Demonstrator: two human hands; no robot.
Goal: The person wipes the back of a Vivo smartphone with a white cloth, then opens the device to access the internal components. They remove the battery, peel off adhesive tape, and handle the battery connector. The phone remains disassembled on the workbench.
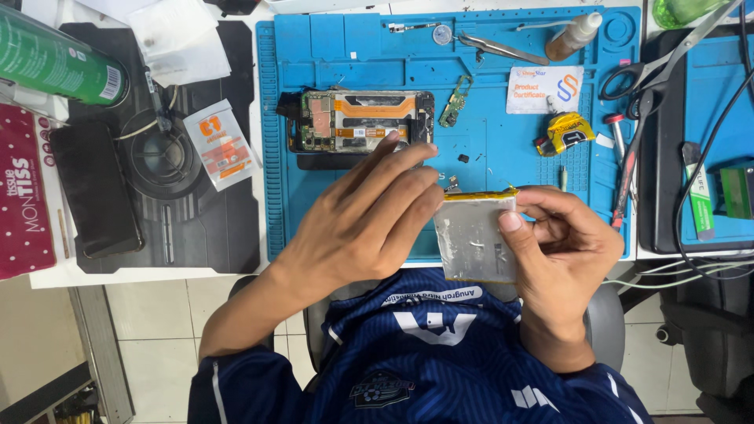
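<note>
Head view: silver battery pack [473, 239] was held above the near edge of the blue work mat [503, 157], pinched along its right edge by the right hand [561, 251], thumb on its face. Left hand [369, 216] was laid against its left edge, fingers extended, not clamped. Opened phone [361, 120] was seen farther back on the mat, tweezers [503, 49] beyond it.

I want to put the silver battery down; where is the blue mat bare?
Bare mat lies between the opened phone and the yellow glue tube. Crowded: the top edge with tweezers, and the right side by the scissors.
</note>
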